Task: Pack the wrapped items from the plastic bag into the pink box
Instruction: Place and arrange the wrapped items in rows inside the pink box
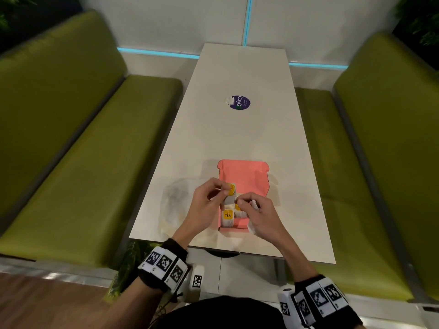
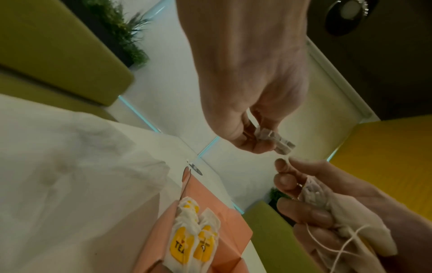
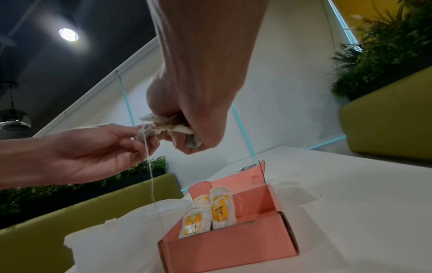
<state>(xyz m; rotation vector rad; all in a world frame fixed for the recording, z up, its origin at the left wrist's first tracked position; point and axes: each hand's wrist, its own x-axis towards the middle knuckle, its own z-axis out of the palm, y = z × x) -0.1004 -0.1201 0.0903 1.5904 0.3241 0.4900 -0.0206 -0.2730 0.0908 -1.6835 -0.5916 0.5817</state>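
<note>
Green benches (image 1: 95,150) on both sides, white tabletop (image 1: 237,138) between them, seen from the head. Near the front edge stands the pink box (image 1: 244,176), its lid open away from the person, with packed tea bags (image 1: 227,218) standing upright in the near left corner. Just left of the box lies the plastic bag (image 1: 175,203), flat and crumpled. Above the box meet the left hand (image 1: 204,205) and the right hand (image 1: 263,214), with one tea bag (image 1: 230,198) between them, probably held there so that it drops straight in.

From the left wrist: left hand (image 2: 252,92) with thumb and fingers (image 2: 247,146) closed in a pinch on the tea bag (image 2: 273,140). Right hand (image 2: 339,203) with fingers curled round a bundle (image 2: 327,212) of further bags and loose strings.

From the right wrist: right hand (image 3: 205,92) tight round the bundle (image 3: 177,127), left hand (image 3: 93,147) pulling at one bag. Hanging from it, a string (image 3: 151,175), down toward the box (image 3: 229,245). Seems to be a separating step, one bag freed from tangled strings before packing.
</note>
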